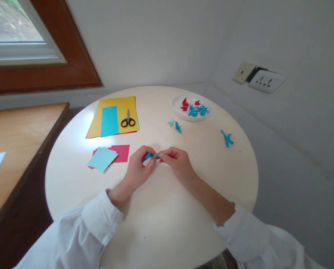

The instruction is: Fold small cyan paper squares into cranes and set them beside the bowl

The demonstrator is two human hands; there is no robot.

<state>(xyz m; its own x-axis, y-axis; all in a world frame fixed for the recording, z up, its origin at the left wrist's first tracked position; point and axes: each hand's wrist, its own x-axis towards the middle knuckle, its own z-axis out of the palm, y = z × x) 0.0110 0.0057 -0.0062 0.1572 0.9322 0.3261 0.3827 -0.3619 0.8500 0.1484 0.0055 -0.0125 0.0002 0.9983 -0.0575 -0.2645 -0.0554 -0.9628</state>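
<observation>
Between my two hands is a small blue folded paper piece (148, 156), partly covered by the fingers. My left hand (138, 166) pinches it between thumb and fingertips from the left. From the other side, my right hand (177, 161) closes thumb and fingers on its right end. Just beyond the hands lie a blue paper crane (178, 127) and a pale mint folded piece (171, 122). Left of my left hand, a mint paper square (103, 158) rests on pink paper squares (122, 153).
A white plate (175, 108) holds red and blue folded cranes at the back right. Scissors (128, 120) and a blue paper strip (109, 120) lie on yellow sheets (96, 125). Blue paper scraps (227, 139) sit near the right edge of the round table (167, 231).
</observation>
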